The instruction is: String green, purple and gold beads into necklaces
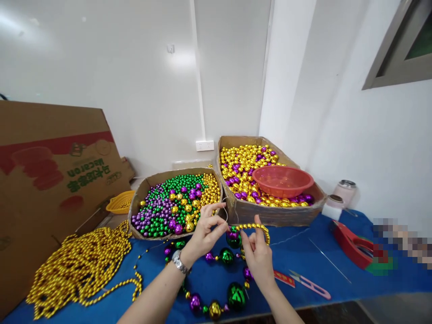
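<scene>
In the head view, a person works over a blue cloth (pixel 293 252), both hands in the lower middle of the frame. The left hand (pixel 208 228) is pinched nearly closed at the fingertips, seemingly on a white thread (pixel 226 210). The right hand (pixel 258 253) is half curled, a string of gold beads (pixel 250 226) running by its raised finger; how firmly it grips I can't tell

The bead necklace (pixel 236 295) lies below and between the wrists, big green, purple and gold balls winding over the cloth. Stringing looks well along: large and small beads are already on the line, but the thread by the left fingertips is loose, so that end seems unfinished. I can't see whether the loop closes

Loose beads fill a left box (pixel 148 180) and a right box (pixel 276 217) mid-frame; scissors (pixel 315 288) lie at lower right
</scene>
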The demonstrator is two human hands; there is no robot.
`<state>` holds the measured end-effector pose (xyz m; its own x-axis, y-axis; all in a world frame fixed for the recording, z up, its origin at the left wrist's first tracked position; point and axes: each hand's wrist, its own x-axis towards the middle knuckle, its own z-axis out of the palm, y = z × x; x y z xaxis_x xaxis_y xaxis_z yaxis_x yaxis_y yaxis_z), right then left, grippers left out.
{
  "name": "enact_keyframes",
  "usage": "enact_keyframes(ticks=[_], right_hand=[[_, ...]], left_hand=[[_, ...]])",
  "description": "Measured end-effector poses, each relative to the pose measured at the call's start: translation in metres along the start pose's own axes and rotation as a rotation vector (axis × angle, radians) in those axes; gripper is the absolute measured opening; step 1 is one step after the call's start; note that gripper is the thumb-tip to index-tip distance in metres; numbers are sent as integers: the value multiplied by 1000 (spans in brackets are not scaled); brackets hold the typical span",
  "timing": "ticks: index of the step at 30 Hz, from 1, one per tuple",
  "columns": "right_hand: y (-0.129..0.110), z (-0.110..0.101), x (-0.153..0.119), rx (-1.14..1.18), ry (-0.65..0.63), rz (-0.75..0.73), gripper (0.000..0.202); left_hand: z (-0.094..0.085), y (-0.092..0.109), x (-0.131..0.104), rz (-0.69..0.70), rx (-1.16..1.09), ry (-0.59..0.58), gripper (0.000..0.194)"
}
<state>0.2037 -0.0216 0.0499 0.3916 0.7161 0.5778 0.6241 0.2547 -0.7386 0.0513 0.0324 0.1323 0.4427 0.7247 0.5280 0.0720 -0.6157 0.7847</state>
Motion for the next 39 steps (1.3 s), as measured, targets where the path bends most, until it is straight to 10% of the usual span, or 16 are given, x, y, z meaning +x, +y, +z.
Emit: enact_keyframes(ticks=[7, 17, 26, 34, 39], right_hand=[[8, 4, -2, -107, 32, -117, 60], [37, 10, 0, -375, 113, -472, 36], [46, -2, 18, -432, 24, -718, 46], [15, 1, -10, -352, -28, -467, 37], [-16, -25, -48, 119, -529, -79, 35]], left_hand=[[26, -10, -8, -325, -629, 96, 25], [34, -15, -3, -333, -553, 203, 28], [28, -25, 7, -374, -197, -200, 36], [30, -36, 6, -428, -391, -67, 36], [11, -34, 17, -366, -412, 149, 32]])
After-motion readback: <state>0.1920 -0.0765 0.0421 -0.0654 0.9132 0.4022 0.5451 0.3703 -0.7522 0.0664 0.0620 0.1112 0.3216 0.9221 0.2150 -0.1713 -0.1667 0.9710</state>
